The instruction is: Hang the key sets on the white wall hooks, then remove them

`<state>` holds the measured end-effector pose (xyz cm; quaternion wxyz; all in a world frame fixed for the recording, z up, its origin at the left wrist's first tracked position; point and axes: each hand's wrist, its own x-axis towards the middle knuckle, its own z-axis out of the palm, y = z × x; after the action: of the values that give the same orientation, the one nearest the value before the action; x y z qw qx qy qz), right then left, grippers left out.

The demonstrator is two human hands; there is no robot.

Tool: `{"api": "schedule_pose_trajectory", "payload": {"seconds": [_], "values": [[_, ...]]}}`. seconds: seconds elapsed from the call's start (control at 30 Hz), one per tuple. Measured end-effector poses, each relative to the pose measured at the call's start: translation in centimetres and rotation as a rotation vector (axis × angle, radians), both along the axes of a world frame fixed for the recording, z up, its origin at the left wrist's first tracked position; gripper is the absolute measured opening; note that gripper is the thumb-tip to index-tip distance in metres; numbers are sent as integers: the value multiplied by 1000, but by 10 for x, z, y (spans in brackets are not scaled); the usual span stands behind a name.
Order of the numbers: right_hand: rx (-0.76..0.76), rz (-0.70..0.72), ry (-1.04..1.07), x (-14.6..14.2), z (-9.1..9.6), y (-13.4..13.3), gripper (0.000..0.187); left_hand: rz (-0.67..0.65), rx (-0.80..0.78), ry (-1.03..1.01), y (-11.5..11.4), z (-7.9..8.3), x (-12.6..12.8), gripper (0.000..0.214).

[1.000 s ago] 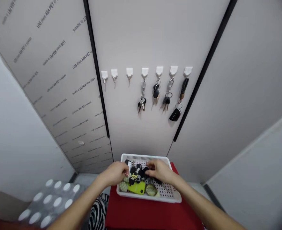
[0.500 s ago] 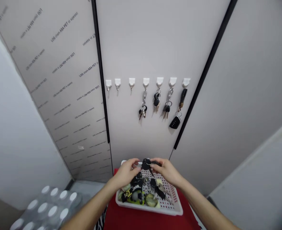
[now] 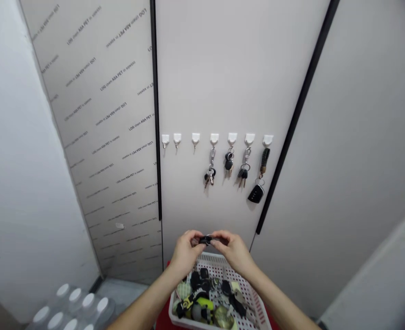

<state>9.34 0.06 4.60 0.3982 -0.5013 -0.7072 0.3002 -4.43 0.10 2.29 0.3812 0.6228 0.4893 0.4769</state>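
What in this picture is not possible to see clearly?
Head view only:
- The small black item is mostly covered by the left hand and right hand; its shape is unclear.
- The white basket is cut by the bottom edge.
- The hanging keys are too small for detail.

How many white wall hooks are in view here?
7, in one row. From left: hook one, two, three bare; four, five, six, seven hold keys. None looks hidden.

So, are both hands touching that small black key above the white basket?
Touching. The head view shows the left hand and right hand pinching the small black key from either side, held above the white perforated plastic basket.
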Motion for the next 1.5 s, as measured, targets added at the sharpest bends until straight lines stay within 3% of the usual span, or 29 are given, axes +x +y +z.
{"api": "schedule_pose_trajectory", "payload": {"seconds": [0.13, 0.23, 0.3, 0.4, 0.5, 0.7, 0.9, 1.1, 1.3, 1.5], "values": [[112, -64, -89, -4, 13, 1, 15, 12, 41, 79, 2, 6, -4, 17], [145, -36, -108, -7, 24, 0, 13, -43, 52, 54, 5, 11, -6, 30], [131, -14, -88, -10, 29, 1, 13, -122, 64, 30, 6, 13, -6, 36], [87, -47, -42, -14, 34, 7, 12, -283, 68, -31, 7, 16, -3, 30], [8, -73, 25, -18, 42, 18, 8, -332, 44, -168, 8, 22, 1, 28], [-141, 21, 248, -29, 82, 40, 7, -136, 38, -357, 23, 50, -7, 29], [6, -32, 336, -53, 136, 69, 2, 64, 84, -446, 57, 102, -24, 29], [164, -142, 311, -73, 176, 99, 5, 149, 166, -400, 88, 146, -26, 28], [294, -277, 209, -76, 187, 121, 10, 235, 191, -313, 111, 166, -23, 30], [347, -333, 101, -75, 181, 135, 16, 279, 181, -232, 124, 161, -22, 30]]}}
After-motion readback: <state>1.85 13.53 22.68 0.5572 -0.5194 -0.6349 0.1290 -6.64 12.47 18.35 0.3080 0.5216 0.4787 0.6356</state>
